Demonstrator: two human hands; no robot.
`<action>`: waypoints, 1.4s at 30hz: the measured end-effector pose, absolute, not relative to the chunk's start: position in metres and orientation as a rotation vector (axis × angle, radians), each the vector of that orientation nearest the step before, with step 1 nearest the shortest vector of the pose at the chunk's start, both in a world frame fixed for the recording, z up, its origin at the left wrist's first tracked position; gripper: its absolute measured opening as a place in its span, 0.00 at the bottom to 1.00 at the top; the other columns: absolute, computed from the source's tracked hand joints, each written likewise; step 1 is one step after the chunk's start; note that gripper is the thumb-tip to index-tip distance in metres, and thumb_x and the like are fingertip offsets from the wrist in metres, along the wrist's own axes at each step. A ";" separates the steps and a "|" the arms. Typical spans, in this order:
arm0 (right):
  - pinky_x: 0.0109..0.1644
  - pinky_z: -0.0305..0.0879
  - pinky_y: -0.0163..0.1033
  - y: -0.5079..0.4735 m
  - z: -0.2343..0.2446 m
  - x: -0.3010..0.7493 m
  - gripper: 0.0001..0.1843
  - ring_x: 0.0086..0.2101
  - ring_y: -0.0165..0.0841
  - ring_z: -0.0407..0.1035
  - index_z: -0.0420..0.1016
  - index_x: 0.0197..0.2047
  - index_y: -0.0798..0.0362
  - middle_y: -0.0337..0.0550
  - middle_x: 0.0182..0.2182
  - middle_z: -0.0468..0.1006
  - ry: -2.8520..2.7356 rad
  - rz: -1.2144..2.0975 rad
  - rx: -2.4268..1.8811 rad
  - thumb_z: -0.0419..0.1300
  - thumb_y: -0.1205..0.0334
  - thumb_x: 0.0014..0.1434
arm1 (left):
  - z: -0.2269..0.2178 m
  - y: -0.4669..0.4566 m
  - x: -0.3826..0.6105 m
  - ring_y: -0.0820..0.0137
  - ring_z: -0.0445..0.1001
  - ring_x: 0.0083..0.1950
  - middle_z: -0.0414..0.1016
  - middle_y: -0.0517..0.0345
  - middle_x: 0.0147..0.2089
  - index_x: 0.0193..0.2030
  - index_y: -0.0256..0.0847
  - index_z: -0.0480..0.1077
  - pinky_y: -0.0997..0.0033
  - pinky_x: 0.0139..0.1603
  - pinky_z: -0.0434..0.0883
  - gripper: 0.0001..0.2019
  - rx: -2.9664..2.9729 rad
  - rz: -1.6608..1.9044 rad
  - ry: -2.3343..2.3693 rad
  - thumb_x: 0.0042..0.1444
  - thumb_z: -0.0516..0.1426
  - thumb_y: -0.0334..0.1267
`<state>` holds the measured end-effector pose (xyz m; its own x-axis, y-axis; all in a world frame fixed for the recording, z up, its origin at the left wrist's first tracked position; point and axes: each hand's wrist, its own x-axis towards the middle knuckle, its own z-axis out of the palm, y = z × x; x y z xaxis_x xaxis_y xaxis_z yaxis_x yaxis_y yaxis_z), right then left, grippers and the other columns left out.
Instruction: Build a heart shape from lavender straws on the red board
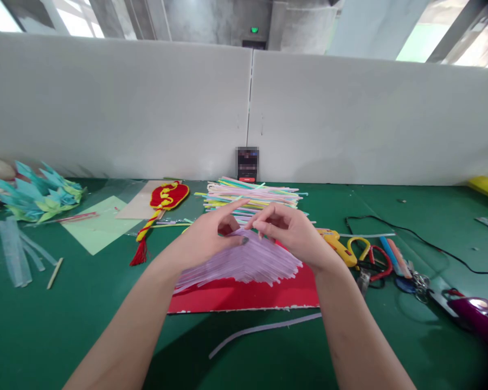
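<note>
A chevron of lavender pipe cleaners (250, 265), laid side by side with bends toward the middle, lies on a red board (244, 298). Over its far point is my left hand (211, 233), thumb resting on or just above the lavender stems, index finger stretched away from it. My right hand (288, 230) is curled at the same point, thumb and fingertips drawn together; whatever is between them is too small to make out. One loose lavender pipe cleaner (264, 327) lies in front of the board. Behind my hands is a pile of pastel pipe cleaners (252, 192).
To the right are a yellow glue gun (337, 246), scissors (374, 260), keys (421, 284), a purple tool (472, 317) and a black cable (427, 249). A red-and-yellow fan (168, 196), green paper (100, 225) and teal folded paper (36, 192) lie left. A phone (247, 164) leans on the partition.
</note>
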<state>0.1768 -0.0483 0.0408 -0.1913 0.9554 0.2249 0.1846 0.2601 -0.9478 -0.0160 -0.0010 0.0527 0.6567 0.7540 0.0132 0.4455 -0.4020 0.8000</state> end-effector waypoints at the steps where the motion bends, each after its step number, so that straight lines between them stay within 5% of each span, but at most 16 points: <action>1: 0.32 0.63 0.35 -0.049 0.041 0.177 0.08 0.31 0.28 0.68 0.68 0.33 0.52 0.42 0.36 0.78 -1.585 1.073 -1.086 0.58 0.56 0.58 | 0.052 -0.001 -0.016 0.71 0.70 0.35 0.72 0.64 0.32 0.66 0.51 0.52 0.68 0.39 0.66 0.32 2.055 0.484 0.927 0.55 0.56 0.39; 15: 0.34 0.64 0.36 -0.048 0.042 0.194 0.09 0.26 0.27 0.66 0.67 0.32 0.52 0.35 0.23 0.70 -1.581 0.977 -1.188 0.57 0.55 0.59 | 0.051 0.001 -0.017 0.71 0.69 0.36 0.71 0.63 0.34 0.67 0.50 0.52 0.68 0.41 0.66 0.34 2.035 0.502 0.935 0.54 0.57 0.38; 31: 0.26 0.50 0.35 -0.048 0.040 0.210 0.12 0.22 0.27 0.52 0.70 0.31 0.51 0.32 0.18 0.58 -1.632 0.523 -1.585 0.56 0.52 0.59 | 0.051 0.001 -0.018 0.70 0.68 0.36 0.71 0.61 0.34 0.66 0.48 0.54 0.65 0.44 0.67 0.32 2.059 0.642 0.976 0.54 0.58 0.40; 42: 0.25 0.51 0.35 -0.057 0.049 0.187 0.13 0.22 0.27 0.55 0.79 0.36 0.48 0.37 0.22 0.70 -1.712 0.712 -1.432 0.60 0.49 0.54 | 0.056 -0.003 -0.017 0.72 0.67 0.36 0.68 0.63 0.33 0.67 0.50 0.52 0.67 0.44 0.66 0.34 2.034 0.621 0.913 0.54 0.58 0.38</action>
<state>0.1872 -0.0569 0.0491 -0.0632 0.9760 0.2086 0.5406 0.2092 -0.8149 -0.0171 -0.0027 0.0556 0.6184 0.7788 0.1050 0.3838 -0.4159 0.8245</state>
